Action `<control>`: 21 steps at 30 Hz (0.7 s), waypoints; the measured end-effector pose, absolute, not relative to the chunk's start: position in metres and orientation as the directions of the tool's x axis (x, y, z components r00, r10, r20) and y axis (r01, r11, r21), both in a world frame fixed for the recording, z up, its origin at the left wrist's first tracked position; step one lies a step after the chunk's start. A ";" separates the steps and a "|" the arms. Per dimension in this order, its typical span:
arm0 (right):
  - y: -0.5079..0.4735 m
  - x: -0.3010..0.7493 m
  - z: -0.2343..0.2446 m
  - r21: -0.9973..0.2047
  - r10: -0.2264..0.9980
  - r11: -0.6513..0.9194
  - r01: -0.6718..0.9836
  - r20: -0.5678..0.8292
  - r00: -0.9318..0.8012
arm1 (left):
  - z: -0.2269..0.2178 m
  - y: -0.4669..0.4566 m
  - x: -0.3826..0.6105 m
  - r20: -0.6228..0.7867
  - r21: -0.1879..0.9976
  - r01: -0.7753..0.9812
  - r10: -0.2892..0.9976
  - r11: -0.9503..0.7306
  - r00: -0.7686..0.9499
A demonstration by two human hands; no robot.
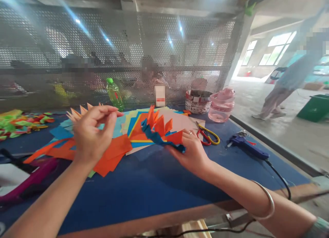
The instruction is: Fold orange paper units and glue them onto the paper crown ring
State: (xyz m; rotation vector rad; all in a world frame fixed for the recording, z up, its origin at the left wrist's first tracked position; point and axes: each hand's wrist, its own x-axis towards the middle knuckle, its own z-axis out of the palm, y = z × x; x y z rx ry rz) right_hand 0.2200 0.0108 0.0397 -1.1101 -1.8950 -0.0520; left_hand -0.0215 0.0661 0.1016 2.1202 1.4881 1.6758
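Note:
My right hand (pixel 194 154) grips a paper craft piece (pixel 161 128) with orange folded spikes and a crumpled blue strip along its lower edge. The piece is held just above the blue tabletop (pixel 164 190). My left hand (pixel 94 131) is raised to the left of it, thumb and fingers drawn together in a pinch; whether anything tiny is between them I cannot make out. Beneath and behind the left hand lie orange paper sheets (pixel 113 157). Pale folded paper spikes (pixel 74 114) show behind its knuckles. Stacked coloured sheets (pixel 138 128) spread behind the craft piece.
On the right are scissors (pixel 208 137) with red and yellow handles and a blue glue gun (pixel 249 147) with its cord. A pink jug (pixel 221 107), a round container (pixel 197 101) and a green bottle (pixel 114 95) line the mesh panel. Colourful scraps (pixel 23 123) lie left. A person stands right.

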 end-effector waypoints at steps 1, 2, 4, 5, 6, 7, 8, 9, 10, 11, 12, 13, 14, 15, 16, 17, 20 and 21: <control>0.014 0.223 0.041 -0.376 0.666 0.572 0.729 0.732 -0.144 | 0.101 0.071 -0.025 0.691 0.547 0.668 0.722 -0.505 -0.021; 0.018 0.225 0.043 -0.369 0.658 0.552 0.748 0.744 -0.118 | 0.100 0.075 -0.027 0.648 0.514 0.725 0.761 -0.459 0.023; 0.026 0.230 0.046 -0.327 0.632 0.521 0.789 0.769 -0.099 | 0.098 0.083 -0.034 0.566 0.484 0.767 0.819 -0.420 0.092; 0.030 0.231 0.047 -0.286 0.615 0.507 0.813 0.781 -0.108 | 0.096 0.088 -0.037 0.519 0.468 0.788 0.846 -0.400 0.121; 0.035 0.232 0.049 -0.237 0.601 0.492 0.838 0.789 -0.130 | 0.094 0.093 -0.041 0.460 0.448 0.808 0.874 -0.382 0.158; 0.041 0.232 0.050 -0.185 0.595 0.475 0.860 0.787 -0.159 | 0.091 0.098 -0.045 0.405 0.426 0.831 0.897 -0.358 0.179; 0.047 0.231 0.050 -0.139 0.603 0.460 0.877 0.774 -0.193 | 0.087 0.103 -0.050 0.345 0.403 0.850 0.917 -0.339 0.203; 0.054 0.228 0.051 -0.106 0.627 0.446 0.889 0.745 -0.226 | 0.082 0.108 -0.054 0.284 0.382 0.865 0.932 -0.325 0.225; 0.062 0.225 0.051 -0.084 0.662 0.437 0.895 0.704 -0.258 | 0.078 0.114 -0.059 0.230 0.362 0.878 0.943 -0.312 0.241; 0.069 0.222 0.050 -0.068 0.701 0.436 0.897 0.651 -0.291 | 0.074 0.118 -0.063 0.181 0.342 0.892 0.952 -0.296 0.246; 0.077 0.218 0.048 -0.057 0.736 0.439 0.897 0.596 -0.321 | 0.070 0.123 -0.068 0.137 0.324 0.904 0.959 -0.279 0.247; 0.084 0.214 0.046 -0.053 0.754 0.444 0.895 0.561 -0.341 | 0.067 0.126 -0.072 0.102 0.307 0.915 0.965 -0.261 0.241; 0.090 0.211 0.043 -0.053 0.767 0.447 0.893 0.536 -0.352 | 0.065 0.129 -0.075 0.075 0.293 0.924 0.970 -0.245 0.233; 0.095 0.209 0.040 -0.056 0.776 0.448 0.892 0.519 -0.357 | 0.064 0.132 -0.079 0.051 0.282 0.931 0.973 -0.231 0.226; 0.097 0.208 0.037 -0.062 0.785 0.442 0.895 0.509 -0.352 | 0.063 0.134 -0.081 0.030 0.274 0.937 0.975 -0.219 0.219; 0.097 0.208 0.035 -0.067 0.794 0.433 0.899 0.500 -0.346 | 0.063 0.136 -0.084 0.009 0.269 0.940 0.977 -0.208 0.214; 0.086 0.213 0.033 -0.079 0.810 0.400 0.913 0.496 -0.312 | 0.061 0.139 -0.088 -0.042 0.270 0.947 0.980 -0.176 0.194; 0.078 0.215 0.033 -0.084 0.809 0.393 0.916 0.505 -0.301 | 0.060 0.140 -0.089 -0.052 0.276 0.947 0.981 -0.166 0.187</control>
